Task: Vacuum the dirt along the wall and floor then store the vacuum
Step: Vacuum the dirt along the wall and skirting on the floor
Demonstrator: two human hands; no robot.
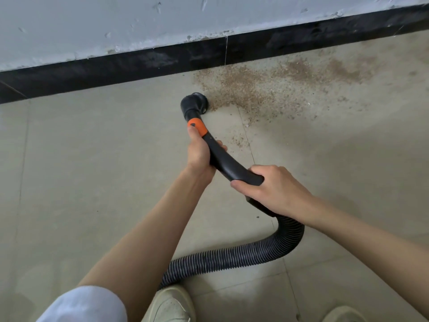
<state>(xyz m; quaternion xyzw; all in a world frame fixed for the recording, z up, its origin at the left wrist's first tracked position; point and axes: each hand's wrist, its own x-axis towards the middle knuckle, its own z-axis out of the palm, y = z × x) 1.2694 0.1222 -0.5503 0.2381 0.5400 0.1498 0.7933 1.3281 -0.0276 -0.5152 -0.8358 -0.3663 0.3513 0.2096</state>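
Observation:
A black vacuum nozzle [194,104] with an orange collar [196,127] touches the tiled floor at the left edge of a patch of brown dirt [250,89]. My left hand [199,152] grips the curved black handle tube [228,167] just behind the collar. Farther back, my right hand [271,189] grips the same tube where the ribbed black hose [243,254] joins it. The hose loops down to the floor and runs back toward my feet. The vacuum body is out of view.
A black baseboard [139,63] runs along the foot of a scuffed grey wall [116,24]. More dirt [336,68] spreads right along the baseboard. My pale shoes [171,305] stand at the bottom edge. Beige floor tiles [81,170] stretch to the left.

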